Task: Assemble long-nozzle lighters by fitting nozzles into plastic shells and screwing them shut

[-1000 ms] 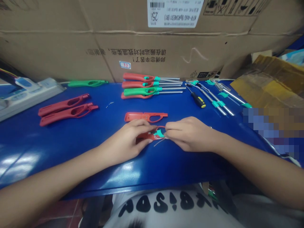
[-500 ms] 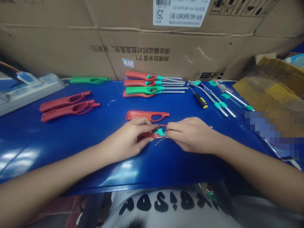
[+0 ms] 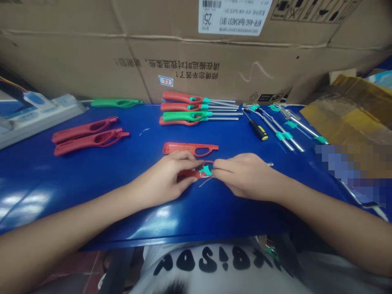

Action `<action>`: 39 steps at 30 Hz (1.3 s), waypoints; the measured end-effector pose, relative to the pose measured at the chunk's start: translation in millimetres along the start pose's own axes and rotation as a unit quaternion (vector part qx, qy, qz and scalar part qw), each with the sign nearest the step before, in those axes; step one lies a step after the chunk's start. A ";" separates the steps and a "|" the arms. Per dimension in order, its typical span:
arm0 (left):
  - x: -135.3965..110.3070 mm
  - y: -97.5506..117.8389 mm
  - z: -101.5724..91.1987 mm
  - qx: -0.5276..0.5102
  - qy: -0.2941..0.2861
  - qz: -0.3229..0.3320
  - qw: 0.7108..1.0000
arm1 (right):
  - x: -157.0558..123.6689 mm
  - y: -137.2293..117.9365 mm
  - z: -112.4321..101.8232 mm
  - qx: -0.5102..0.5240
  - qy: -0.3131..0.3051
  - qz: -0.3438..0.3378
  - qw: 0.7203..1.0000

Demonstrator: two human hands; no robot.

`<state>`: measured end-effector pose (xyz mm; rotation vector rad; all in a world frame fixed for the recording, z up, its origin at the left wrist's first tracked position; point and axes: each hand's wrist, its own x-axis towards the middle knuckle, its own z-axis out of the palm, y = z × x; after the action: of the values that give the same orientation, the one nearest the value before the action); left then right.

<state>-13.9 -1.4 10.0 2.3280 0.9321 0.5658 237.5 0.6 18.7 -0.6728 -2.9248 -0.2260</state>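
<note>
My left hand (image 3: 170,175) is closed round the left part of a red lighter shell half (image 3: 187,173), low over the blue table. A teal trigger piece (image 3: 207,170) and thin white wires lie in its open side, between my two hands. The fingers of my right hand (image 3: 245,175) pinch the narrow right end; what lies under the fingertips is hidden. Past that hand, the tip of a metal tube (image 3: 270,164) peeks out. Just behind my left fingers lies a matching orange-red shell half (image 3: 176,148), inner side up.
Several lighters with metal tubes (image 3: 183,107) lie at the back. To their right are a screwdriver (image 3: 259,130) and loose tube assemblies (image 3: 286,141). Red shells (image 3: 85,130), a green shell (image 3: 114,103) and a power strip (image 3: 55,114) are left. A cardboard box (image 3: 92,49) stands behind.
My right hand has shifted very slightly left and down, and more of the metal tube's tip shows beyond it. The left hand keeps its hold.
</note>
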 end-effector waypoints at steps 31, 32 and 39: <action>0.5 4.7 -2.8 0.016 0.021 0.011 1.000 | -1.9 5.3 9.4 -0.021 0.036 -0.025 0.999; 0.6 4.6 -2.8 0.019 0.021 0.013 1.000 | -2.0 5.3 9.1 -0.021 0.033 -0.025 0.999; 0.6 3.3 -2.3 0.030 0.017 0.017 0.999 | -2.2 6.5 10.8 -0.027 0.029 -0.026 0.999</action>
<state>-13.3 -2.2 14.0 2.3979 0.9384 0.6013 241.3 7.3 8.5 -0.5879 -2.8920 -0.3267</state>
